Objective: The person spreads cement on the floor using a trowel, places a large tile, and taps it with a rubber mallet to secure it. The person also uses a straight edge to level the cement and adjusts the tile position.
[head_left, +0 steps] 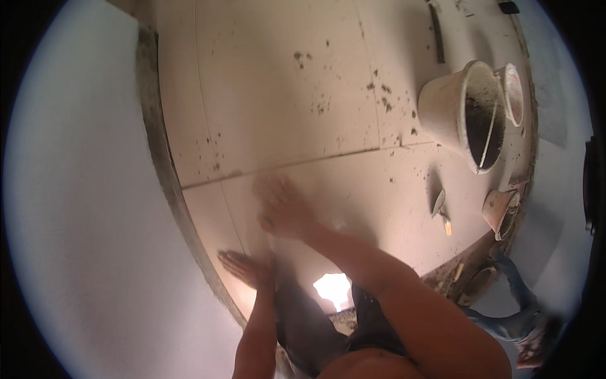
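Observation:
Large beige floor tiles (284, 82) lie in front of me, with a dark joint line running across. My left hand (246, 268) rests at the tile beside the left wall, its fingers stretched out and nothing visible in it. Farther forward and to the right, my right hand (284, 205) is over the tile near the joint, blurred by motion. Its fingers look spread and flat, and I cannot make out anything held. Dark crumbs of mortar (386, 100) are scattered over the tiles.
A large mortar-stained bucket (442, 107) stands at the right, a smaller white bucket (512, 95) behind it. A trowel (440, 205) with a yellowish handle lies nearer. An orange-brown bucket (499, 205) is tipped by the right edge. Someone's blue-clothed limbs (514, 290) show at lower right.

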{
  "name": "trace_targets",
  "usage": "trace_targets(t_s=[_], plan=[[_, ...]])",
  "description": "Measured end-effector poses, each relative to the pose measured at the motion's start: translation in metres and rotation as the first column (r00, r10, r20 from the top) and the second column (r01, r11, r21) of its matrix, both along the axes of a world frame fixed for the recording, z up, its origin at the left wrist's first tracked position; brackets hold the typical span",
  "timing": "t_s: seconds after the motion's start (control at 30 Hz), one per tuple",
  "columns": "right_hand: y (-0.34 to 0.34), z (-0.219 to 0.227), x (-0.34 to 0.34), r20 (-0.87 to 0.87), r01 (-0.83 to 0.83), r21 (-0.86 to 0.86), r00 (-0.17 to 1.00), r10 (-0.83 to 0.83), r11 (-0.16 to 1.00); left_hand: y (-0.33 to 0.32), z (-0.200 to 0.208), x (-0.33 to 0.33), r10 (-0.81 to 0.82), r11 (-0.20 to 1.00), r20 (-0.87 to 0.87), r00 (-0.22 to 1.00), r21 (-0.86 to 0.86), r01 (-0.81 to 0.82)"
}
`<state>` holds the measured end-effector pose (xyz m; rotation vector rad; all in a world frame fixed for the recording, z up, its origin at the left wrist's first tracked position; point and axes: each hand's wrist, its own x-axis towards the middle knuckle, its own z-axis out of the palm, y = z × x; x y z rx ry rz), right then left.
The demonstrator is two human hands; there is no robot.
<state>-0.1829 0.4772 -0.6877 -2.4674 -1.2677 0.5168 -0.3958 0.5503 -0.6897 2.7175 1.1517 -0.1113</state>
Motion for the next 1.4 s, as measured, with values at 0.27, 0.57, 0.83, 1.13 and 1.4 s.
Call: trace_targets(t_s=[0.27, 0.57, 0.83, 1.13, 1.4], plan=[[-0.008, 0.021, 0.005, 0.071, 0.080, 0.250, 0.992, -0.101, 0.965, -0.002, 0.007, 0.008, -0.034, 0.998, 0.076, 0.997, 0.064, 0.029], [-0.009, 0.041, -0.003, -0.464, 0.099, -0.081, 0.877, -0.125, 0.992, -0.014, -0.009, -0.004, 0.075, 0.973, 0.013, 0.997, 0.219, -0.076], [-0.298, 0.014, -0.119, 0.033, -0.129, -0.079, 0.991, 0.132, 0.989, -0.012, -0.019, -0.009, 0.062, 0.960, -0.064, 0.996, 0.278, -0.042], [-0.607, 0.081, -0.326, -0.129, 0.907, -0.381, 0.142, -0.981, 0.182, 0.010, -0.035, -0.011, 0.006, 0.965, -0.107, 0.994, 0.260, 0.022], [-0.741, 0.065, -0.337, -0.103, 0.979, -0.014, -0.204, -0.973, -0.204, -0.051, 0.001, 0.058, -0.258, 0.884, -0.481, 0.838, 0.232, 0.406]])
